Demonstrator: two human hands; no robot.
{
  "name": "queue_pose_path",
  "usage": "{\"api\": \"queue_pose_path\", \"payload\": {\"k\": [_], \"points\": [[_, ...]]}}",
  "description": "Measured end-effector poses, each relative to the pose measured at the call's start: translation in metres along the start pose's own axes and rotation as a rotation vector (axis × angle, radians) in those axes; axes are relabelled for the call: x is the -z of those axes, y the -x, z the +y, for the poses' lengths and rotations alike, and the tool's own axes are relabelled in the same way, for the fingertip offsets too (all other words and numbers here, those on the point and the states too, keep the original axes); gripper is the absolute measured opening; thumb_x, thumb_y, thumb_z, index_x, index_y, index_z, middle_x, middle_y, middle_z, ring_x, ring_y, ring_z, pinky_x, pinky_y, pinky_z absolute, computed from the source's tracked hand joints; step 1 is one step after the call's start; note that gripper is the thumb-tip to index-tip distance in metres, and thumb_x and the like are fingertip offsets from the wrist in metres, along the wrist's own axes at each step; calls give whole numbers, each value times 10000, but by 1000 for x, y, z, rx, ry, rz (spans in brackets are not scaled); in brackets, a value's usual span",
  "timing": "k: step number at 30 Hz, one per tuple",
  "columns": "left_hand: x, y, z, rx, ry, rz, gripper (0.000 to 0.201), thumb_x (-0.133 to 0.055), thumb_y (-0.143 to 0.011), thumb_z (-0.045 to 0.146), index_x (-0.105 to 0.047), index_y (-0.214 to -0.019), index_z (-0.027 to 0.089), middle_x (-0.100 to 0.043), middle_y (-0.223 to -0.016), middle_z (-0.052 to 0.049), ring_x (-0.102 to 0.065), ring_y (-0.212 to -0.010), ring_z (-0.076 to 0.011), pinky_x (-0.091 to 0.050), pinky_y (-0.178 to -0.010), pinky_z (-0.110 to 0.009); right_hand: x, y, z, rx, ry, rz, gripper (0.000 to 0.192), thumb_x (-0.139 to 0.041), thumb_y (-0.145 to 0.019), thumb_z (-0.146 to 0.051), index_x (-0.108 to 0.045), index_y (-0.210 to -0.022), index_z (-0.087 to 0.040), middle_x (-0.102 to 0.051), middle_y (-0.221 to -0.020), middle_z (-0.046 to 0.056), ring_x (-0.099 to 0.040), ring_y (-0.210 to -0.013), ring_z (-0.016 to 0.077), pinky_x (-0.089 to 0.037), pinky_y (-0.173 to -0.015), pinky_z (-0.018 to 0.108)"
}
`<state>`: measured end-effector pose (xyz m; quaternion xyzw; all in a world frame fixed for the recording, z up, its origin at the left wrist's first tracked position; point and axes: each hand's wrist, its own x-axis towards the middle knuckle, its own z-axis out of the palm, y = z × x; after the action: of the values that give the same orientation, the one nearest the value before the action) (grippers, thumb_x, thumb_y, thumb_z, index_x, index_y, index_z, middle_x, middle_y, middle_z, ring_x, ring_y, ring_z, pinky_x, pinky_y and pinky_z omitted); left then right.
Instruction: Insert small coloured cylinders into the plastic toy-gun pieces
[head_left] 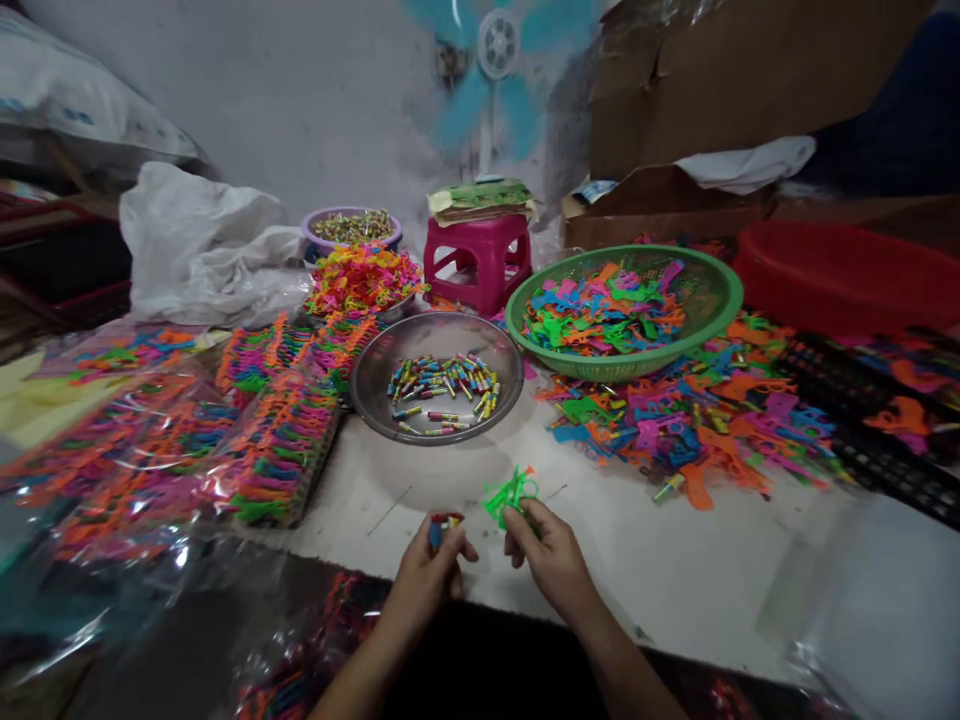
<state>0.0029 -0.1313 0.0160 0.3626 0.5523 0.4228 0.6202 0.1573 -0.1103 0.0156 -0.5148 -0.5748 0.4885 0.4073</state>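
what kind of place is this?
Likely a small workshop handling plastic toys: a green basket of colourful plastic pieces, a metal bowl of short tubes, and bagged rows of bright pieces.

A blue-bladed fan (pixel 499 45) stands before a pale wall (pixel 300 110) behind the white tabletop (pixel 660 590); a magenta stool (pixel 491 252) stands left of brown cardboard (pixel 720 90).

A white desk (pixel 660 570) spans the lower middle of the frame. Directly on it, a metal bowl (pixel 382 350) stands near the centre, plastic-wrapped rows of bright pieces (pixel 277 430) lie at left, and a loose multicoloured heap (pixel 675 425) spreads across the right.
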Motion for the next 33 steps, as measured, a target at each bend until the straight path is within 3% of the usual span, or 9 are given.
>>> {"api": "queue_pose_path", "payload": {"k": [5, 12, 16, 23, 28, 31, 33], "points": [[-4, 5, 2, 4, 1, -83, 478, -568, -667, 480, -478, -999, 149, -563, -700, 11, -418, -338, -29, -203, -328, -171, -5, 3, -6, 22, -45, -27, 314, -441, -805, -438, -504, -643, -177, -538, -541, -8, -512, -540, 117, -404, -544, 213], [-7, 8, 0, 12, 34, -115, 353, -544, -709, 443, -486, -892, 146, -577, -703, 4, -398, -334, -16, -188, -334, -161, -14, 5, -5, 20, -115, -1, 298, -444, -805, -427, -470, -640, -180, -508, -502, -30, -475, -492, 104, -388, -507, 210], [-9, 10, -4, -45, -22, -104, 322, -528, -721, 447, -492, -853, 155, -573, -679, 11, -388, -333, -21, -204, -335, -165, -20, 8, -6, 36, -46, 32, 295, -442, -805, -417, -454, -623, -186, -469, -479, -47, -456, -467, 97, -368, -487, 203], [-13, 15, 0, -137, -185, -87, 298, -481, -756, 447, -524, -838, 163, -538, -618, 24, -379, -352, -41, -285, -346, -173, -28, 11, -2, 8, -32, 88, 260, -390, -831, -411, -487, -749, -184, -567, -641, -3, -535, -573, 121, -409, -547, 212], [-18, 8, -8, -145, -253, -67, 319, -509, -724, 475, -546, -810, 171, -553, -587, 27, -400, -345, -55, -306, -342, -174, -32, 9, 1, -9, 12, 119, 281, -387, -826, -422, -460, -681, -193, -525, -563, -26, -502, -535, 111, -397, -501, 196], [-17, 2, -17, -125, -188, -6, 353, -521, -696, 509, -544, -779, 167, -545, -542, 36, -405, -339, -60, -320, -348, -176, -24, -1, 4, 26, 98, 23, 291, -381, -828, -404, -519, -708, -178, -551, -574, -23, -517, -533, 109, -396, -485, 191], [-11, -3, -25, -96, -155, 59, 397, -516, -683, 536, -534, -824, 166, -554, -540, 35, -408, -332, -67, -311, -327, -177, -5, -19, 7, 83, 298, -72, 252, -453, -789, -388, -592, -745, -183, -608, -634, -20, -554, -581, 114, -417, -525, 192]]}}
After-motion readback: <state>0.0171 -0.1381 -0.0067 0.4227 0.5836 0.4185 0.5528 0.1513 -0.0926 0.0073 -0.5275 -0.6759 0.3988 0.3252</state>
